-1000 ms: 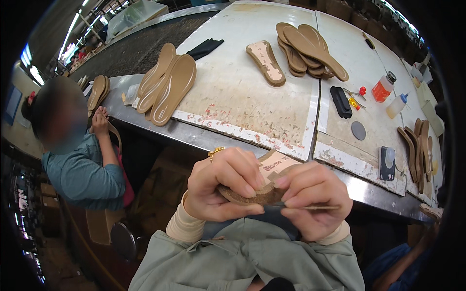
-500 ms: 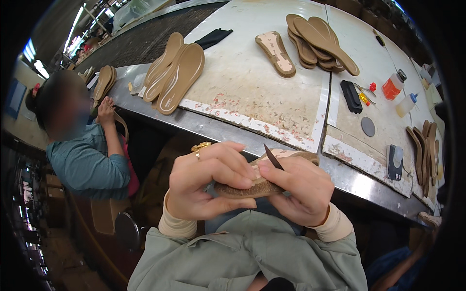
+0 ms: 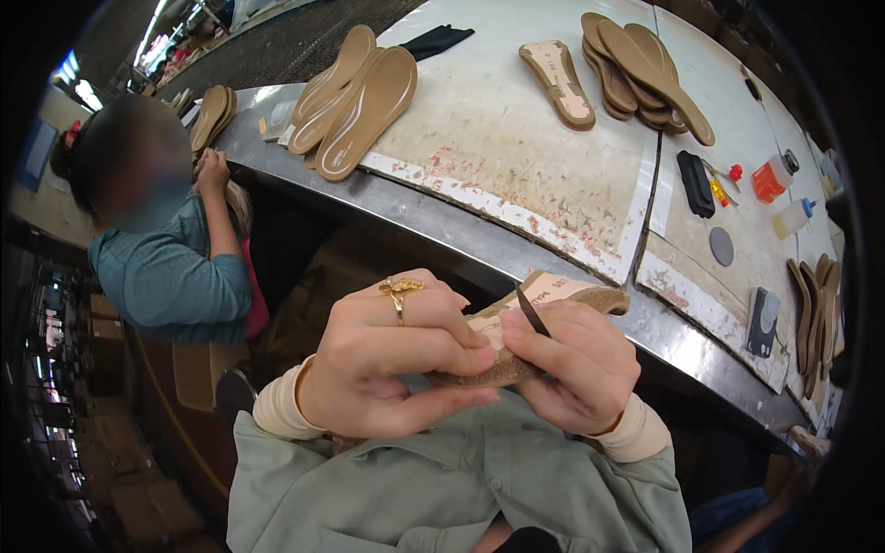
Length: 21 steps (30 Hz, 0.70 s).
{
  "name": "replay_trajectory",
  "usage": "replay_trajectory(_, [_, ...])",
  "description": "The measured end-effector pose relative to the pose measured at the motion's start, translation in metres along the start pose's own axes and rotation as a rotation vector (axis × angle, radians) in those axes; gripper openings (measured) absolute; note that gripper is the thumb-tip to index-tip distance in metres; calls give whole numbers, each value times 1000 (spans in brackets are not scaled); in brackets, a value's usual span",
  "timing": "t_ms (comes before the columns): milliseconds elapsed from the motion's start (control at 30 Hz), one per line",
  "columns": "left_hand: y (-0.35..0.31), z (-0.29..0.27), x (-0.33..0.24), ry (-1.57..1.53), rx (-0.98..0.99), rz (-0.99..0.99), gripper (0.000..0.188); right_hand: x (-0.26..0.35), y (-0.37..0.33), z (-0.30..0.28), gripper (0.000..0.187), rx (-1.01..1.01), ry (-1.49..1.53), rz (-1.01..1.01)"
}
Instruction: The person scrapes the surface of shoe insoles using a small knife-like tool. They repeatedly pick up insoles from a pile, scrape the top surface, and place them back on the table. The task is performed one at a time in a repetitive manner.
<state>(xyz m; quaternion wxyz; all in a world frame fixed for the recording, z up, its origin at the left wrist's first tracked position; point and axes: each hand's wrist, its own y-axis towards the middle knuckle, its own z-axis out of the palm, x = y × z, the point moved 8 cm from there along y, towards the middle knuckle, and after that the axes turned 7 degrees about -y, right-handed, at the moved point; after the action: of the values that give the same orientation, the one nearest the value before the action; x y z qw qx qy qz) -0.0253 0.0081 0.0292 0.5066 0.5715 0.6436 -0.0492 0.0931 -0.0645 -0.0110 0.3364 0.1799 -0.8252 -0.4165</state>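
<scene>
Just in front of the bench edge, a cork shoe footbed [image 3: 551, 288] is held between my two hands, its pale pink-beige underside up and its far end rising to the right. My left hand [image 3: 373, 355] is closed on its near end, thumb below and fingertips on the pale face. My right hand [image 3: 585, 369] grips the middle of the footbed and also pinches a dark, thin, pointed blade [image 3: 531, 311] against the thumb. The blade's tip sticks up above the pale face. Part of the footbed is hidden under my fingers.
Tan insoles [image 3: 369, 111] lie at the bench's left; more footbeds [image 3: 645, 74] are piled at the back. Right of them are a black case [image 3: 694, 184], a red-liquid bottle [image 3: 772, 177], a blue-capped bottle [image 3: 795, 218] and a phone [image 3: 762, 321]. A co-worker [image 3: 175, 267] sits at left.
The view has shifted, so the bench things appear higher and farther right. My left hand has turned, showing its ring more fully. More of the footbed's pale face shows beyond my fingers.
</scene>
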Motion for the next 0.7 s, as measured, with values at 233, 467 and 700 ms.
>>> replay_trajectory(233, [-1, 3, 3, -17, 56, -20, 26, 0, -2, 1, 35, -19, 14, 6])
replay_trajectory(467, [-2, 6, 6, -29, 104, -30, 25, -2, -6, 2, 36, -13, 13, 14])
replay_trajectory(700, [0, 2, 3, 88, -9, -11, 29, -6, -3, -3, 40, -46, 17, 48])
